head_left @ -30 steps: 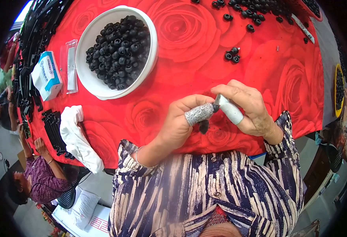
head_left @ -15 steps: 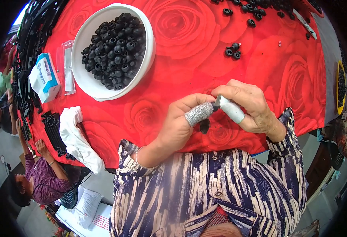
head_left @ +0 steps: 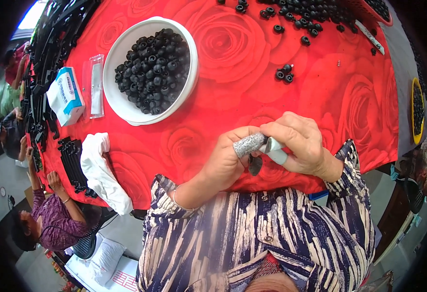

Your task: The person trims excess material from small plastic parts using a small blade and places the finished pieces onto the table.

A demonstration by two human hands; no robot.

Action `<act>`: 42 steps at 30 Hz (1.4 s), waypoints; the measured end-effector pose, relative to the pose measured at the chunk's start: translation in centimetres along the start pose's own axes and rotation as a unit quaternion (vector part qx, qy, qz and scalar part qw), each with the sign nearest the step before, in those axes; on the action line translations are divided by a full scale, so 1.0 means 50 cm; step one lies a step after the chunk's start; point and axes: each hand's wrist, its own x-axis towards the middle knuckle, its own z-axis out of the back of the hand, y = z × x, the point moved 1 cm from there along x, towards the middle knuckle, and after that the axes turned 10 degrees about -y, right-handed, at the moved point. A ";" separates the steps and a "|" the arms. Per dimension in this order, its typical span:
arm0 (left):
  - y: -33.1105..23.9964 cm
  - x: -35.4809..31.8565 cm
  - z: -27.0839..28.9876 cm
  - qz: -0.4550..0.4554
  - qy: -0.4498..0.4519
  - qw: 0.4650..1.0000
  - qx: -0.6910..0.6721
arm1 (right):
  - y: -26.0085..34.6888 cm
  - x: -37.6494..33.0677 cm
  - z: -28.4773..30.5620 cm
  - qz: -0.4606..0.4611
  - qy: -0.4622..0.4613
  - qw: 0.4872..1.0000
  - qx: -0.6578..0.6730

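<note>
a small dark round part [head_left: 255, 164] hangs just below the spot where the left hand [head_left: 228, 160] and the right hand [head_left: 298, 146] meet; it is black, disc-like and partly hidden behind the fingers, so its exact shape cannot be told. above it, the left thumb wears a grey speckled finger cover [head_left: 249, 144], lying almost level and pointing toward the right hand. its tip touches a pale grey-blue finger cover [head_left: 276, 151] on a finger of the right hand, which slants down and to the right. both covers sit snugly over the fingertips, pressed together at the middle between the two hands
</note>
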 end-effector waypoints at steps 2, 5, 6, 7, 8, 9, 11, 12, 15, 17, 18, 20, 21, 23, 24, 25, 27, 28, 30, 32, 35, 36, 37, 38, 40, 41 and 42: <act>-0.001 -0.001 -0.005 0.034 -0.018 0.999 -0.036 | 0.002 -0.005 0.002 0.024 0.001 0.999 -0.022; 0.011 0.004 0.001 0.035 -0.004 0.997 -0.065 | 0.004 -0.012 0.007 0.072 -0.002 0.996 -0.056; 0.011 0.003 0.000 0.034 -0.004 0.997 -0.063 | 0.004 -0.013 0.007 0.097 -0.005 0.993 -0.067; 0.010 0.002 -0.003 0.037 0.007 0.997 -0.072 | 0.002 -0.015 0.007 0.099 -0.006 0.993 -0.068; 0.010 0.002 -0.006 0.039 0.018 0.996 -0.081 | 0.000 -0.017 0.007 0.100 -0.015 0.993 -0.062; 0.011 0.003 -0.008 0.039 0.019 0.996 -0.080 | -0.001 -0.019 0.006 0.102 -0.023 0.993 -0.055; 0.014 0.005 -0.004 0.024 -0.010 0.997 -0.071 | -0.001 -0.020 0.004 0.096 -0.028 0.994 -0.050; 0.015 0.006 -0.001 0.024 -0.010 0.997 -0.071 | -0.002 -0.020 0.002 0.089 -0.032 0.995 -0.045; 0.017 0.007 -0.001 0.021 -0.002 0.997 -0.069 | -0.002 -0.021 0.001 0.082 -0.042 0.995 -0.045; 0.014 0.002 -0.008 0.003 -0.025 0.999 -0.041 | 0.002 -0.018 0.004 0.082 -0.037 0.995 -0.045; 0.015 0.002 -0.005 0.004 -0.025 0.999 -0.042 | 0.005 -0.017 0.006 0.083 -0.033 0.995 -0.045; 0.016 0.005 0.006 0.008 0.017 0.999 -0.050 | 0.003 -0.016 0.013 0.072 -0.016 0.997 -0.036; 0.014 0.005 0.007 0.008 0.015 0.999 -0.051 | 0.002 -0.015 0.016 0.061 0.001 0.998 -0.027; 0.009 0.001 0.004 0.009 0.026 0.999 -0.045 | 0.009 0.004 0.021 -0.020 0.019 1.000 0.003; 0.009 0.000 0.004 0.010 0.024 0.999 -0.047 | 0.008 0.009 0.021 -0.100 0.036 0.994 0.032; 0.009 0.000 0.005 -0.005 0.015 0.999 -0.038 | 0.003 0.007 0.025 -0.102 0.037 0.994 0.032; 0.009 0.002 0.004 -0.017 0.004 0.999 -0.030 | -0.014 0.001 0.031 -0.169 0.096 0.975 0.111; 0.008 0.002 0.002 -0.025 0.004 0.999 -0.032 | -0.015 -0.003 0.026 -0.175 0.087 0.974 0.118; 0.006 0.005 0.004 -0.030 0.001 0.999 -0.035 | -0.018 -0.006 0.022 -0.167 0.096 0.976 0.097; 0.006 0.008 0.010 -0.014 0.045 0.997 -0.061 | -0.021 -0.009 0.020 -0.160 0.105 0.978 0.076; 0.007 0.009 0.012 -0.008 0.041 0.998 -0.057 | -0.023 -0.006 0.019 -0.164 0.111 0.978 0.069; 0.007 0.009 0.012 -0.006 0.038 0.998 -0.058 | -0.024 -0.007 0.019 -0.163 0.111 0.978 0.066; 0.007 0.009 0.012 0.000 0.040 0.997 -0.064 | -0.024 -0.007 0.019 -0.161 0.112 0.979 0.062; 0.007 0.009 0.011 0.006 0.043 0.997 -0.071 | -0.025 -0.006 0.019 -0.163 0.112 0.978 0.063; 0.005 0.010 0.011 0.008 0.047 0.996 -0.070 | -0.024 -0.006 0.018 -0.162 0.109 0.978 0.073; 0.005 0.011 0.011 0.009 0.053 0.996 -0.068 | -0.024 -0.007 0.019 -0.164 0.110 0.978 0.073; 0.005 0.011 0.010 0.010 0.052 0.996 -0.070 | -0.024 -0.008 0.019 -0.167 0.109 0.977 0.070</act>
